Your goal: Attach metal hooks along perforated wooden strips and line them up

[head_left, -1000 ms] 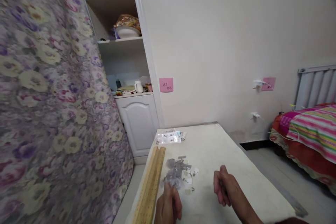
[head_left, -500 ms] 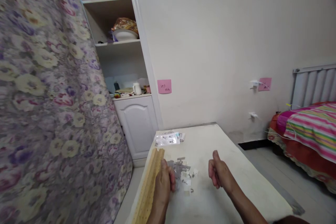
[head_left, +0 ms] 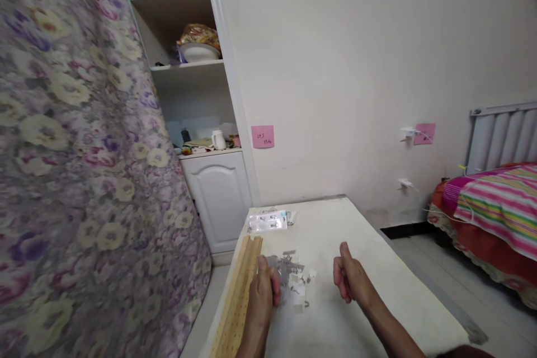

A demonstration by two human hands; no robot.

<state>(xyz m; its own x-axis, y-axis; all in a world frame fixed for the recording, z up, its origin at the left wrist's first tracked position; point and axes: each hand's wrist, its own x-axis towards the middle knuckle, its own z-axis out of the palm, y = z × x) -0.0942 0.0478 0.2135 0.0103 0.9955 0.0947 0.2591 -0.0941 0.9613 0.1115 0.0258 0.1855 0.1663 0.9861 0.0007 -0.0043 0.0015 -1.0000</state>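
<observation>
Tabletop (head_left: 335,229) between curtain (head_left: 84,151) and bed (head_left: 495,201), wall (head_left: 335,67) behind.
Along the left edge, long strips (head_left: 235,302); just right of these, a scatter of small pieces (head_left: 297,278); behind both, near the far left corner, a flat pack (head_left: 268,222). Beyond that corner, a cabinet (head_left: 222,201); on its shelf above the door, a jug (head_left: 218,140).

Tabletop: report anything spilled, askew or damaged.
The small hooks with white backings lie scattered near crumpled clear plastic, right of the perforated wooden strips. They look spilled because they point every which way, while the clear blister pack lies flat farther off. No damage is discernible at this size.
</observation>
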